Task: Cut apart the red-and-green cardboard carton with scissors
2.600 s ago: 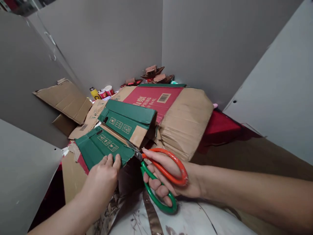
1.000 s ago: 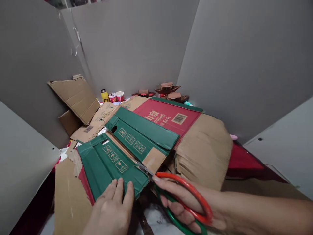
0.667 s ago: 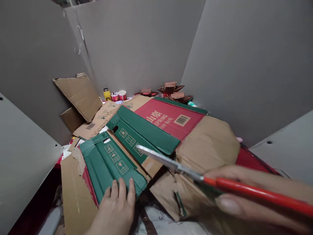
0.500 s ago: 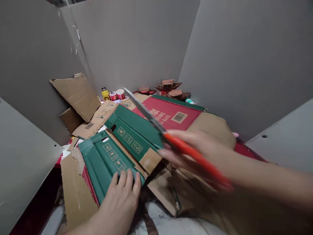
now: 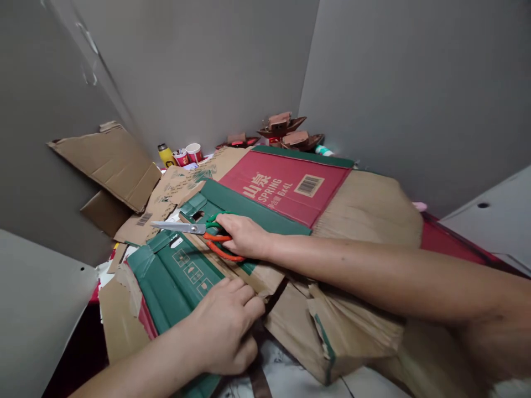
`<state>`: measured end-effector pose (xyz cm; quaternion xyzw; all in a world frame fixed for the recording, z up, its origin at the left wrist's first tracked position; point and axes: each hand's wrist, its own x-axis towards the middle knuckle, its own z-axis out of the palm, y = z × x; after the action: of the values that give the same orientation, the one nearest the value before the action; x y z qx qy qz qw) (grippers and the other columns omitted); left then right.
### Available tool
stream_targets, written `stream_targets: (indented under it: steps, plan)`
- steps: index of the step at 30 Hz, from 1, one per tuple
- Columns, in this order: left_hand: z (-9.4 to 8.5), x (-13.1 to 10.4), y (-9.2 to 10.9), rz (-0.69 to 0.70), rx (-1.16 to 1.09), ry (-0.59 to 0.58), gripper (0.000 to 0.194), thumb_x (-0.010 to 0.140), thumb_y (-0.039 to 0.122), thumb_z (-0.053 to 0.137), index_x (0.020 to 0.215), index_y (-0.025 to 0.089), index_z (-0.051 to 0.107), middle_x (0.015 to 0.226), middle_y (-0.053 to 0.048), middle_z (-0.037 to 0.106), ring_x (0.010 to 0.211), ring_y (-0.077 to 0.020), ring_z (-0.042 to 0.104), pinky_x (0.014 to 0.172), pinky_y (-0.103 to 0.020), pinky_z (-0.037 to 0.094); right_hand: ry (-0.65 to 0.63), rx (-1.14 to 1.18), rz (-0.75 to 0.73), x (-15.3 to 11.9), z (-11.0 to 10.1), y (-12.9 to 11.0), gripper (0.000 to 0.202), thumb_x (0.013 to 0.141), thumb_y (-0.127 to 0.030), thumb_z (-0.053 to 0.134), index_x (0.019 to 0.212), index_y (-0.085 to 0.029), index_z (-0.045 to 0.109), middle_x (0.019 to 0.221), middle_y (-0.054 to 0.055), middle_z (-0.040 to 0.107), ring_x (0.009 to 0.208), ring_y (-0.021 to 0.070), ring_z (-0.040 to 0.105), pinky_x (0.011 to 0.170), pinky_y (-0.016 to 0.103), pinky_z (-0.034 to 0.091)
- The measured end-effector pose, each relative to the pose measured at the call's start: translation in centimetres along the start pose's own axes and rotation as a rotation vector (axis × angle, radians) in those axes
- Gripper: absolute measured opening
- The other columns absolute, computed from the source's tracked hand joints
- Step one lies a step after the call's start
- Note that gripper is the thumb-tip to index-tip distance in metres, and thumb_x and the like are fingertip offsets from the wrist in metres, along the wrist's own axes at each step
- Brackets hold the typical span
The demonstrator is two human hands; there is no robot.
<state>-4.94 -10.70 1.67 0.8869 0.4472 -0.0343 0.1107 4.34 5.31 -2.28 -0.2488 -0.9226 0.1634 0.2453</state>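
My right hand (image 5: 244, 235) is closed on the handles of a pair of scissors (image 5: 197, 228), one loop green and one orange. The blades lie together and point left, over the far end of a flattened cardboard box (image 5: 166, 287) with green printed panels. Curled over the near end of the left green panel, my left hand (image 5: 230, 323) grips its edge; the thumb sits underneath. Beyond my right hand lies the red printed panel (image 5: 282, 188) with a barcode. A crumpled brown flap (image 5: 352, 320) folds up below my right forearm.
Brown cardboard (image 5: 112, 166) leans at the back left. Behind the box stand a yellow bottle (image 5: 166, 155), paper cups (image 5: 193, 152) and several model boats (image 5: 282, 124). Grey partitions (image 5: 199, 66) close in the back and sides. A red cloth (image 5: 443, 237) shows at the right.
My right hand has brought the scissors down and left, from raised above the box to its far end. The left hand has gone from lying flat to curling round the panel's edge.
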Motion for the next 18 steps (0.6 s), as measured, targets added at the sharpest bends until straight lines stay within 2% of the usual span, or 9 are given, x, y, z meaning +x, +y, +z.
stream_targets:
  steps: [4, 8, 13, 18]
  plan:
    - [-1.0, 1.2, -0.8, 0.048, -0.071, -0.036, 0.024, 0.061, 0.027, 0.06, 0.076, 0.021, 0.042, 0.086, -0.002, 0.055, 0.079, -0.0183, 0.045, 0.075, -0.034, 0.037, 0.036, 0.047, 0.005, 0.2, 0.2, 0.6, 0.012, 0.085, -0.022, 0.056, 0.095, -0.017, 0.051, 0.096, 0.005, 0.063, 0.088, 0.0189, 0.058, 0.072, 0.026, 0.038]
    - [-1.1, 2.0, -1.6, 0.103, -0.113, -0.058, 0.025, 0.064, 0.031, 0.062, 0.073, 0.021, 0.041, 0.076, 0.0, 0.055, 0.072, -0.0173, 0.044, 0.07, -0.032, 0.035, 0.066, 0.089, 0.001, 0.3, 0.3, 0.9, 0.015, 0.083, -0.022, 0.059, 0.095, -0.018, 0.051, 0.094, 0.005, 0.063, 0.086, 0.0185, 0.057, 0.07, 0.026, 0.038]
    - [-0.3, 2.5, -2.4, 0.156, -0.234, 0.065, 0.02, 0.075, 0.034, 0.056, 0.07, 0.021, 0.041, 0.062, 0.0, 0.051, 0.062, -0.0159, 0.042, 0.062, -0.032, 0.03, 0.068, 0.175, 0.005, 0.3, 0.2, 1.1, 0.016, 0.082, -0.022, 0.061, 0.093, -0.018, 0.051, 0.093, 0.005, 0.063, 0.085, 0.0185, 0.056, 0.068, 0.026, 0.037]
    - [-0.2, 2.6, -2.4, 0.199, -0.379, 0.179, 0.018, 0.082, 0.025, 0.051, 0.071, 0.022, 0.038, 0.058, 0.002, 0.048, 0.056, -0.0132, 0.04, 0.057, -0.03, 0.026, 0.066, 0.206, 0.017, 0.3, -0.3, 1.2, 0.018, 0.08, -0.019, 0.061, 0.095, -0.018, 0.05, 0.095, 0.006, 0.062, 0.087, 0.0195, 0.057, 0.07, 0.027, 0.038]
